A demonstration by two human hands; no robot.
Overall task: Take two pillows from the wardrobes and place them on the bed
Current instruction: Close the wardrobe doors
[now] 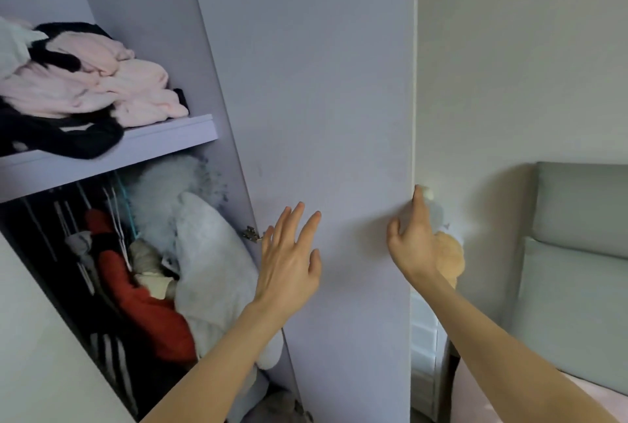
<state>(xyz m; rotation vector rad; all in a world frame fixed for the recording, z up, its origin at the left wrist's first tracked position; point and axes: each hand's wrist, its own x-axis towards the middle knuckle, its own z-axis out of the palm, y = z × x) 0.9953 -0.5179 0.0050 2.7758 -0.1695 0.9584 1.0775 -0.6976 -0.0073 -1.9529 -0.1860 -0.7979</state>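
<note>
Lowest in the frame, two bare forearms reach up toward the lilac wardrobe door (326,123), which stands swung open through the centre of the picture. The left hand (289,259) is spread wide, fingers straight, over the door's face near the hinge (251,234); whether it touches the panel cannot be told. The right hand (413,242) has its fingers curled round the door's free edge at centre right, gripping it. Just behind that edge a tan soft toy (450,259) shows. Left of the door, in the lower compartment, a pale grey pillow (207,263) leans against red and striped hanging clothes (136,293). Above, upper left, a shelf (112,147) carries folded pink and black garments (102,82). At far right lies the bed (574,290) with its grey-green headboard.

Judgement: the door is being set aside. It should be opened fully before the pillow is drawn out by its near corner, clear of the hangers.
</note>
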